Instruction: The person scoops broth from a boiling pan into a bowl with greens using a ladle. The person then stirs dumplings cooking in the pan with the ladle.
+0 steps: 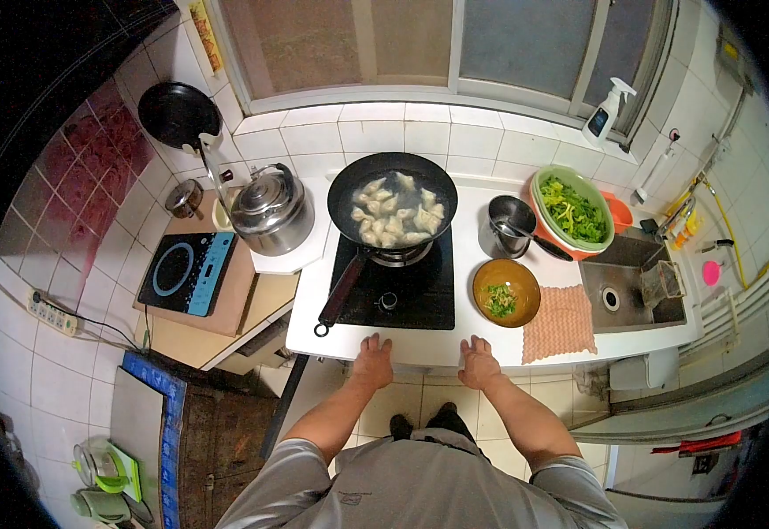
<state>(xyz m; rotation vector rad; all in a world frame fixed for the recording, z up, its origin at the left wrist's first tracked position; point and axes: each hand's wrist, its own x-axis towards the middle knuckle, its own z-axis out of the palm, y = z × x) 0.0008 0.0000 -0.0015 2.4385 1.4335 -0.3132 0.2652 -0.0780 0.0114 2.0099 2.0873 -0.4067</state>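
Note:
My left hand (373,361) rests on the front edge of the white counter (419,342), fingers laid forward and holding nothing. To its right, my right hand (479,363) lies on the same edge, open and bare. Beyond them a black wok (338,231) sits on the gas stove (433,295), with several dumplings (390,212) in liquid. Its dark handle (343,291) slants toward my left hand. Nearest my right hand is an amber bowl (530,304) with chopped greens (500,301) inside.
Left stand a steel kettle (270,212) and an induction cooker (182,273). On the right are a steel pot (496,238) holding a ladle (515,231), a basin of leafy greens (575,212), a pinkish cloth (560,324) and the sink (635,273). A spray bottle (607,110) stands on the sill.

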